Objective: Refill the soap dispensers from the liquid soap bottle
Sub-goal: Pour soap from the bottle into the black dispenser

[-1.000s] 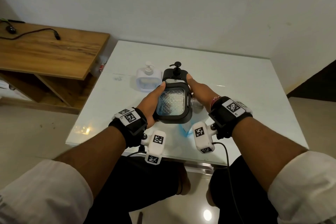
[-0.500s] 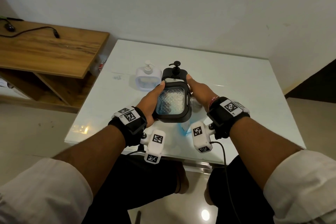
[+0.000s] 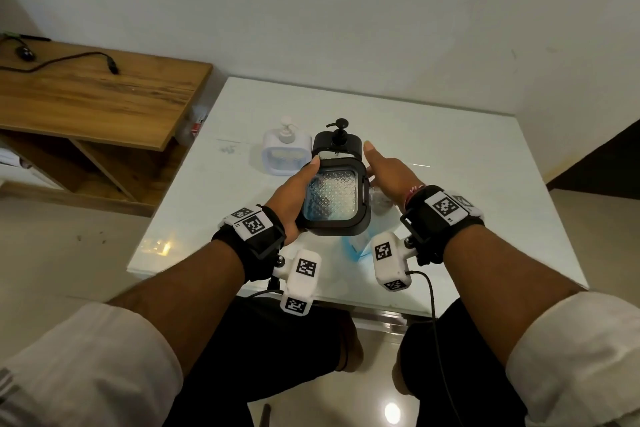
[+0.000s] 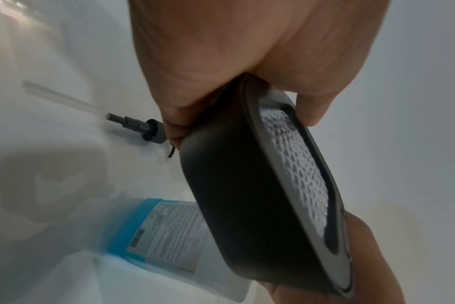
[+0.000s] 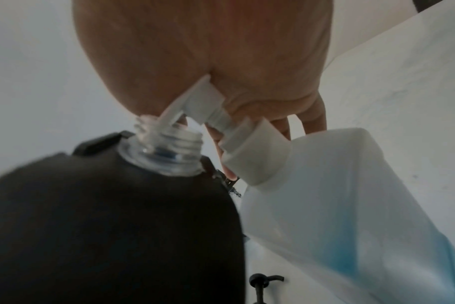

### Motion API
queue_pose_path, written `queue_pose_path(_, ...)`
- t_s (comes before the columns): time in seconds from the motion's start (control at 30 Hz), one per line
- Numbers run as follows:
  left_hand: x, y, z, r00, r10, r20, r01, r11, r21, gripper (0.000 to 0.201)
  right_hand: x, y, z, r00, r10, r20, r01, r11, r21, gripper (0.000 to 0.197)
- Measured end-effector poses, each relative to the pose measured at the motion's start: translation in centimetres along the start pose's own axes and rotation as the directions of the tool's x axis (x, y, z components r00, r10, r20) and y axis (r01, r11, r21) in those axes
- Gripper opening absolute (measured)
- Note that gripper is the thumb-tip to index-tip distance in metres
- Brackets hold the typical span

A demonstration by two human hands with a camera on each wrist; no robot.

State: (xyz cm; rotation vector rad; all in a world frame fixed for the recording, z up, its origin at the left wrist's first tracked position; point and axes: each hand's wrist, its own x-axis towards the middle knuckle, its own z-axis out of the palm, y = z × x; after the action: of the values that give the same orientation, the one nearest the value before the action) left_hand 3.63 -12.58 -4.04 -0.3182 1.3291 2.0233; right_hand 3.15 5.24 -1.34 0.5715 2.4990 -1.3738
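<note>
Left hand (image 3: pixel 289 199) curls its grip around the black dispenser (image 3: pixel 334 199), tilted above the counter (image 3: pixel 467 163). Right hand (image 5: pixel 247 67) pinches the soap bottle (image 5: pixel 351 205) pump.

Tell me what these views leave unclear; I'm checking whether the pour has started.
Soap flow: right wrist view, motion blur where the white pump spout meets the clear threaded neck of the black dispenser.
Blue-tinted translucent soap bottle: head view, mostly behind that dispenser.
Its label text: left wrist view, blurred.
</note>
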Motion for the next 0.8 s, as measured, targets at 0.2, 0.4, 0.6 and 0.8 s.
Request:
queue_pose_path(0.2,0.04,0.05,0.02,1.0,-0.025,-0.013,0.025,1.0,0.011,0.05,-0.21,0.24,0.47,0.999,0.035,-0.006,-0.035,0.999,-0.028,0.071)
queue_pose_path(0.4,-0.47,0.03,0.17,1.0,-0.012,-0.02,0.012,1.0,-0.002,0.05,-0.53,0.0,0.06,0.999,0.027,-0.034,-0.026,1.0,0.011,0.07)
queue_pose_path(0.6,-0.4,0.17,0.03,1.0,-0.018,-0.012,0.018,1.0,-0.016,0.049,-0.14,-0.04,-0.04,0.999,0.015,-0.051,-0.016,1.0,-0.024,0.072)
queue_pose_path(0.8,-0.3,0.19,-0.03,0.999,-0.033,0.0,0.032,0.999,-0.033,0.051,0.31,0.44,0.24,0.998,0.049,-0.049,-0.055,0.989,-0.139,0.074)
